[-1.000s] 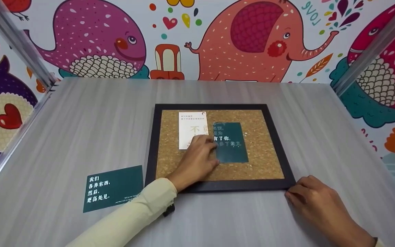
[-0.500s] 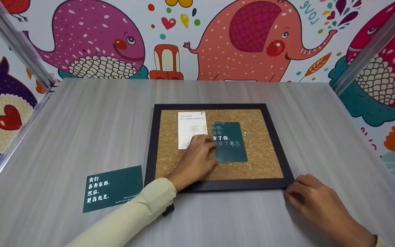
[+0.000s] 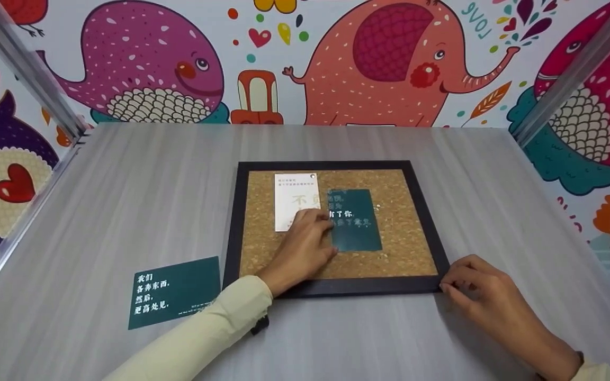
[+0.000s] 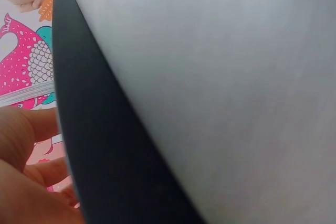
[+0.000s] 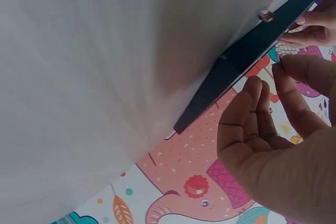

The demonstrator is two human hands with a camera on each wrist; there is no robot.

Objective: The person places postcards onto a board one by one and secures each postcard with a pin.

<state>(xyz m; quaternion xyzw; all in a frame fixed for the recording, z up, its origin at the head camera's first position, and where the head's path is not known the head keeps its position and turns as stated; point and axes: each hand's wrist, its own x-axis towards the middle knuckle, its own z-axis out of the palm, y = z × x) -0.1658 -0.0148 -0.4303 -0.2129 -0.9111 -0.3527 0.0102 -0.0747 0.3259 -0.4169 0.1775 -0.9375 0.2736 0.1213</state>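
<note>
Rectangular black-framed cork board (image 3: 408,233) lies mid-picture, carrying a white paper card (image 3: 287,196) and a dark-teal paper card (image 3: 359,235). Lower left on the grey worktop (image 3: 172,196), a lettered dark-teal card (image 3: 172,293) apparently remains unplaced. Left hand (image 3: 305,241) curves over card edges, grip unclear; right hand (image 3: 487,296) is narrowed, contents indeterminable.

Left arm, one, mine to watch from afar: pale cream sleeve (image 3: 194,333), crossing the near edge of the corkboard (image 3: 326,165). Left hand (image 3: 302,246): over the corkboard's middle, back uppermost, thumb apart from the fingers; some fingertips hidden from me. Right arm, one: reaching toward the corkboard's near right corner, wrist bare down to a dark band. Right hand (image 3: 487,293): at that corner, thumb and forefinger tips together; anything between them, I cannot tell.
</note>
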